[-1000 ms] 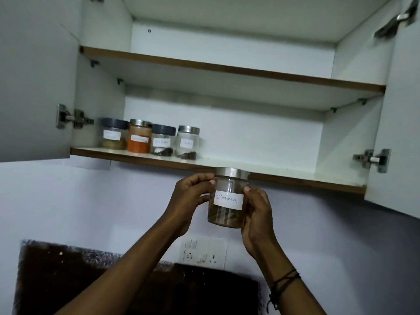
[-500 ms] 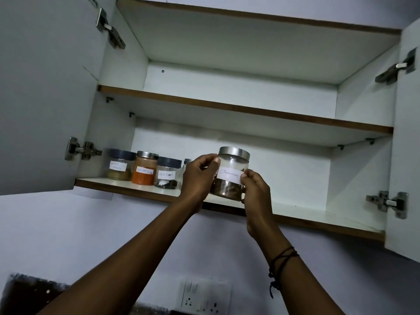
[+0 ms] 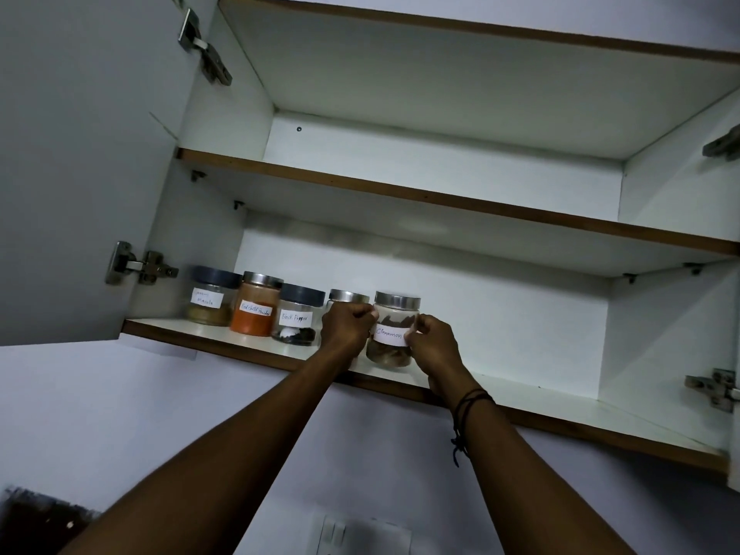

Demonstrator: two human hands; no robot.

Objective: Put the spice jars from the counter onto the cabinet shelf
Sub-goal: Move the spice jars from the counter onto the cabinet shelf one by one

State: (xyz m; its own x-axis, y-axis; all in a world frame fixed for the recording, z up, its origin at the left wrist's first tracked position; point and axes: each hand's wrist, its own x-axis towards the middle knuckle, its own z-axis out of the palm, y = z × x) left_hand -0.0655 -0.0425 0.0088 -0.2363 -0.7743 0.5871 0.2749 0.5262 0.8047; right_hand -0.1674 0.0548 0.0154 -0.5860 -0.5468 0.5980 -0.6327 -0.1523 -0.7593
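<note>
A clear jar labelled Cinnamon, with a steel lid, stands on the lower cabinet shelf. My left hand grips its left side and my right hand its right side, fingertips on the label. To its left stands a row of jars: a dark-lidded masala jar, an orange chilli powder jar, a black pepper jar, and a steel-lidded jar mostly hidden behind my left hand.
Both cabinet doors stand open, the left door and the right door edge, with metal hinges. The upper shelf holds nothing. The lower shelf is bare to the right of the jars. A wall socket sits below.
Both hands carried the cinnamon jar up from below the shelf and set it down at the right end of the row. The view has tilted upward.
</note>
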